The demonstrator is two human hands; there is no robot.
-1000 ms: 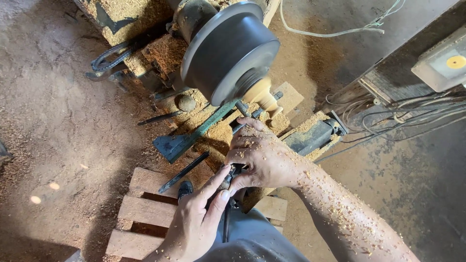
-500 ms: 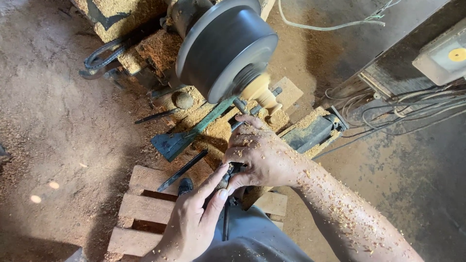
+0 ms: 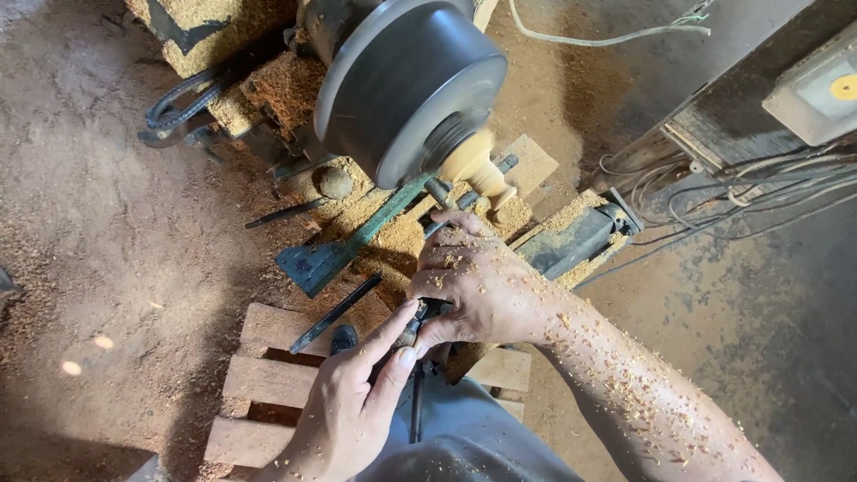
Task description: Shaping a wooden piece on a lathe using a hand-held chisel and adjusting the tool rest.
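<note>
Lap: covered in grey cloth (image 3: 473,437), nearest the camera, dusted with shavings.
Left hand (image 3: 348,415): reached forward over the slatted pale wooden pallet (image 3: 268,379); fingers (image 3: 393,335) stretched and pinched onto the dark handle end of the slim metal turning tool (image 3: 415,326).
Right hand (image 3: 478,286): flecked with sawdust, fingers curled shut over the same tool farther along, pressing it down toward the rest.
Tool's place: held between both hands, shaft running forward under the right hand, tip hidden near the workpiece.
Blue-green flat metal bar (image 3: 344,245): lay slanted just ahead of the right hand, among heaped shavings.
Pale turned wooden piece (image 3: 478,170): mounted against the big dark grey round lathe disc (image 3: 411,85), just beyond the right knuckles.
Loose dark rod (image 3: 335,312): lay on the pallet's edge, left of the hands.
Doing it well, as judged: kept low and firmly braced, fed lightly into the wood, knuckles clear of the disc.
Far side: sawdust-strewn earthen floor (image 3: 89,223); tangle of grey cables (image 3: 714,192) at right.
</note>
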